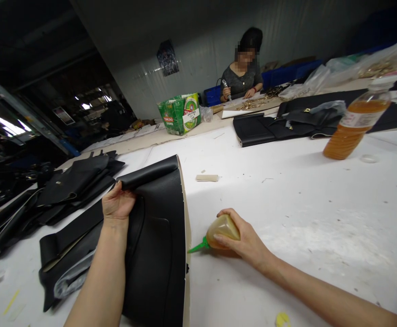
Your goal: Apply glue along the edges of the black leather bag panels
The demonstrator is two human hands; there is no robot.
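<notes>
My left hand is closed on the folded top edge of a black leather bag piece that lies on the white table. Its cream inner edge faces right. My right hand grips a small squeeze bottle of amber glue. The bottle's green nozzle points left and nearly touches the cream edge of the piece.
More black leather pieces are piled at the left. A tall bottle of amber liquid stands at the right beside black bag parts. A green carton stands at the back. Another person works at the far end. A small cream block lies mid-table.
</notes>
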